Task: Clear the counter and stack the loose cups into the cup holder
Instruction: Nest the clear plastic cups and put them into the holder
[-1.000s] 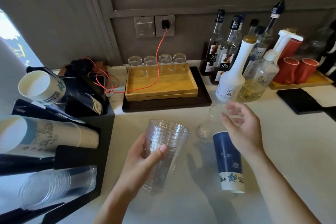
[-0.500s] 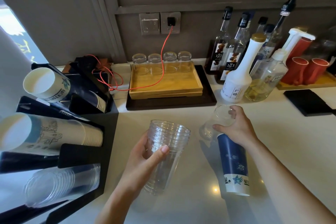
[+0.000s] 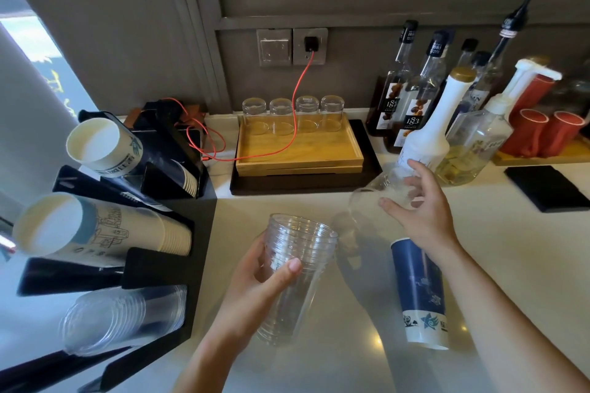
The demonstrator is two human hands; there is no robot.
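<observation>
My left hand (image 3: 255, 284) grips a nested stack of clear plastic cups (image 3: 293, 274), held upright over the white counter. My right hand (image 3: 421, 210) holds a single clear plastic cup (image 3: 376, 195) tipped on its side, mouth to the left, lifted just above the counter. A blue paper cup (image 3: 419, 293) stands upside down on the counter beneath my right forearm. The black cup holder (image 3: 178, 233) stands at the left, with white paper cups (image 3: 99, 230) in its upper slots and clear plastic cups (image 3: 127, 316) in the lowest slot.
A wooden tray (image 3: 300, 153) with several upturned glasses sits at the back on a black tray. Syrup bottles (image 3: 424, 112) and a pump bottle (image 3: 479, 140) stand at the back right beside red cups (image 3: 542, 131). A red cable (image 3: 297, 105) runs from the wall socket. A black mat (image 3: 549, 188) lies at right.
My right hand has closed around the lying clear cup and raised it off the counter, tipping it sideways. My left hand keeps the stack in the same place.
</observation>
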